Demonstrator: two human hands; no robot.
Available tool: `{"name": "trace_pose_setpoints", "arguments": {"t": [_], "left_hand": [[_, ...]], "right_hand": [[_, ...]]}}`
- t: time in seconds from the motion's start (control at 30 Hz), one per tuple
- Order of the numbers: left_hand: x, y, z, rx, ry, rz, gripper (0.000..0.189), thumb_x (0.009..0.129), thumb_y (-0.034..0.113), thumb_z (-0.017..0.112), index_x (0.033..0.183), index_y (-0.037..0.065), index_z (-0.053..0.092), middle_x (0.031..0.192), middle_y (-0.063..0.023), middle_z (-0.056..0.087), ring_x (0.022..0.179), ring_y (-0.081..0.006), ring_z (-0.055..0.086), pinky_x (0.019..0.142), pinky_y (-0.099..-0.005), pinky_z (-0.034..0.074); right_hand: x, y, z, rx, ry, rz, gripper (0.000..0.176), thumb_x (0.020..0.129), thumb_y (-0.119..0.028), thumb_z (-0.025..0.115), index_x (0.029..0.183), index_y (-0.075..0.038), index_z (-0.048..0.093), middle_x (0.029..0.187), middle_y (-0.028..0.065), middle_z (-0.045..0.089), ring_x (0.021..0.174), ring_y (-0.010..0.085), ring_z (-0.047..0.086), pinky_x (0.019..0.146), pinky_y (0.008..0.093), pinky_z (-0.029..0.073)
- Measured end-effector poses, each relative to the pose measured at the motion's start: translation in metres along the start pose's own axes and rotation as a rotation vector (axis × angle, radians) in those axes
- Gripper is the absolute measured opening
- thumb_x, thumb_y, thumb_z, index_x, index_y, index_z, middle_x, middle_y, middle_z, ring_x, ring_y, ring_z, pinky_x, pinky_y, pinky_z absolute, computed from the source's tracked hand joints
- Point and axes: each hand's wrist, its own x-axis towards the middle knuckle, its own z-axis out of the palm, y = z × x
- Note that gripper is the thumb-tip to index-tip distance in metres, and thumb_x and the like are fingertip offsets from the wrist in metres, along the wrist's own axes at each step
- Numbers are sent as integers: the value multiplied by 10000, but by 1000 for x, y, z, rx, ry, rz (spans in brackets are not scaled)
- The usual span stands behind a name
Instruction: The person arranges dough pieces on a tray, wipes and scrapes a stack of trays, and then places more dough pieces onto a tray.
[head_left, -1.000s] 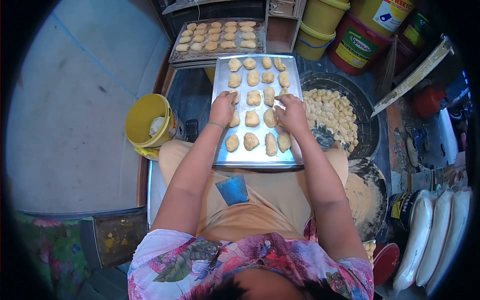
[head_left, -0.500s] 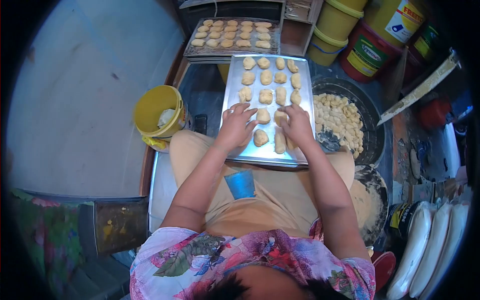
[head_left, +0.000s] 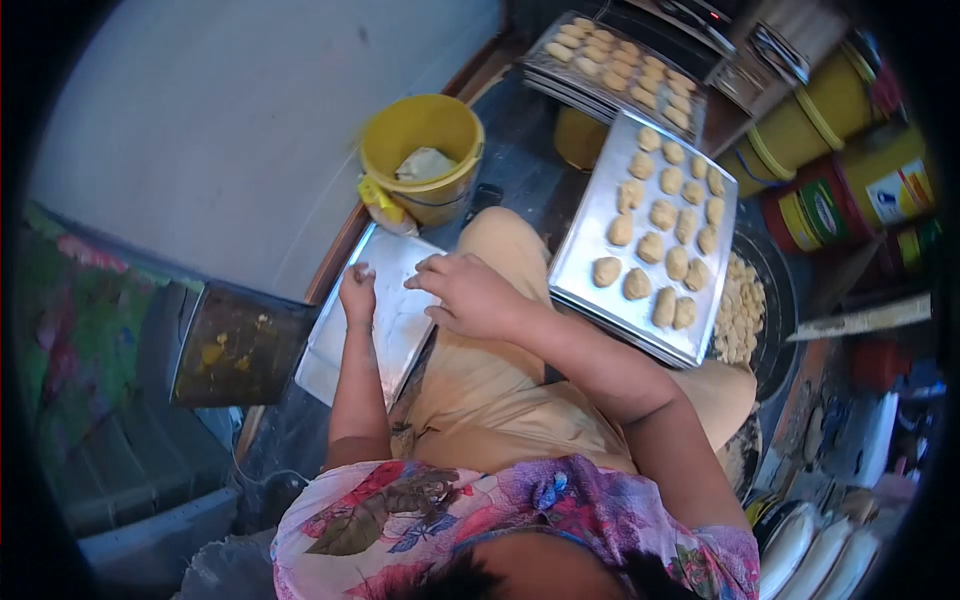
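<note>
Seated person, floral top, tan apron over lap.
- Loaded tray (head_left: 578, 255): rests on right knee, rows of shaped dough pieces (head_left: 650, 247) on it.
- Empty tray (head_left: 395, 322): flat at person's left, just beside left thigh, near yellow bucket (head_left: 432, 200).
- Dark pan (head_left: 778, 330): right of loaded tray, holds small dough bits.
- Right hand (head_left: 470, 295): reaches across body, fingers bent at empty tray's near edge; firm hold cannot be confirmed.
- Left hand (head_left: 357, 290): on empty tray, fingers curled in; whether it grips cannot be told.
</note>
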Motion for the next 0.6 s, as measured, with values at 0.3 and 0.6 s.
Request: {"name": "trace_pose_setpoints", "arguments": {"t": [0.3,0.6], "left_hand": [[-104,-233,14,-50,406,-1303,699,770,285,786,1326,-25,499,1414,-259,428,1275,-377,471,1067,-448,391],[-130,-334,58,-269,266,-1271,639,833,285,743,1312,-46,479,1275,-212,577,1183,-312,556,1005,-480,411]], "right_hand": [[29,-7,80,-306,-516,182,471,832,-262,660,1271,-115,569,1271,127,558,1190,278,513,1026,423,364],[32,-2,90,-430,-478,121,436,849,-282,637,1238,-93,584,1151,87,603,1114,256,544,988,406,386]]}}
